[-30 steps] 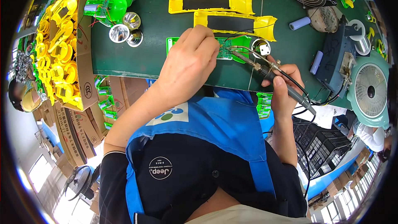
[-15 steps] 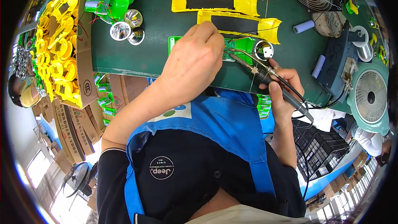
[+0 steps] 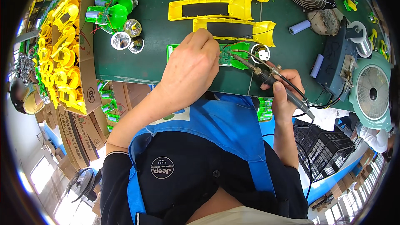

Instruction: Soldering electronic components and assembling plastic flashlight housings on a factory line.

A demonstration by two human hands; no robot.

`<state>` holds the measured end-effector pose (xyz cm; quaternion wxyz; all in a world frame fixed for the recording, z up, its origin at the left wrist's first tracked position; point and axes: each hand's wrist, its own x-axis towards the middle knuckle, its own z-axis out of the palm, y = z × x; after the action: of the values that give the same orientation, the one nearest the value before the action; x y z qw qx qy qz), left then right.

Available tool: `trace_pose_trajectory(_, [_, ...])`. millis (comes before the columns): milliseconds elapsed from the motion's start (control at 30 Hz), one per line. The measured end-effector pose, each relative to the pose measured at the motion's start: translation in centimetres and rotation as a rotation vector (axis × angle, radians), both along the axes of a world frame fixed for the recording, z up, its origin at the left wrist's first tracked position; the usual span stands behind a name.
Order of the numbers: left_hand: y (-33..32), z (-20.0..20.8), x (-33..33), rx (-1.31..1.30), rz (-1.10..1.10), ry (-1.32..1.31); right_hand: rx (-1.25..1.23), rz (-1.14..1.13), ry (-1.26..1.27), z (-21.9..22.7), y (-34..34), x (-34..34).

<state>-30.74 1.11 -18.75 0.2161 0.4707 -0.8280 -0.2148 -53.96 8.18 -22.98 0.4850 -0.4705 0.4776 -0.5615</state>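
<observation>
In front of me lies a green plastic lamp housing [image 3: 241,62] with a small circuit board [image 3: 225,58] inside. My left hand [image 3: 192,64] is closed over the housing, fingertips pinched together at the board; what they pinch is hidden. In my right hand [image 3: 286,91] is a soldering iron [image 3: 295,99], gripped by its dark handle. Its tip points left at the board; I cannot tell whether it touches. A thin feed tube [image 3: 251,54] runs along the iron to the same spot. A round reflector cup [image 3: 262,50] sits at the housing's right end.
Several yellow shells [image 3: 263,33] lie beyond the housing. Green housings [image 3: 118,15] and reflectors [image 3: 121,41] are at far left, beside a carton [image 3: 88,58] of yellow parts. To the right stand a blue soldering station [image 3: 333,60], battery cells [image 3: 300,27], a solder spool [image 3: 364,48] and a fan [image 3: 372,93].
The whole view has shifted a little, with the table things lower and further left. The iron has drawn slightly right relative to the housing. My left hand keeps its pinch at the board.
</observation>
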Motion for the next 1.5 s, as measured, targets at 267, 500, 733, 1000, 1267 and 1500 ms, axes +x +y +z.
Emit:
trace_pose_trajectory(267, [0.0, 0.2, -0.1, 0.002, -0.007, -0.012, 0.018, -0.040, -0.025, 0.9, 0.0, 0.1])
trace_pose_trajectory(500, [-0.1, 0.3, 0.1, 0.011, -0.029, -0.037, -0.044, -0.138, 0.028, 2.1, -0.6, 0.2])
trace_pose_trajectory(733, [-0.1, -0.2, 0.1, -0.009, -0.020, -0.047, -0.072, -0.125, 0.013, 2.2, -2.3, 0.3])
trace_pose_trajectory(1000, [-2.8, 2.7, 2.3, 0.227, -0.045, 0.131, -0.282, -0.087, 0.083, 2.8, -2.2, -0.2])
trace_pose_trajectory(1267, [-4.1, -0.4, -0.7, 0.464, -0.130, 0.435, -0.627, 0.060, 0.258, 0.3, -8.0, 1.6])
trace_pose_trajectory(1500, [-4.0, 0.4, 5.8, 0.804, 0.144, 0.571, -0.685, 0.180, 0.737, 0.0, -7.7, 2.0])
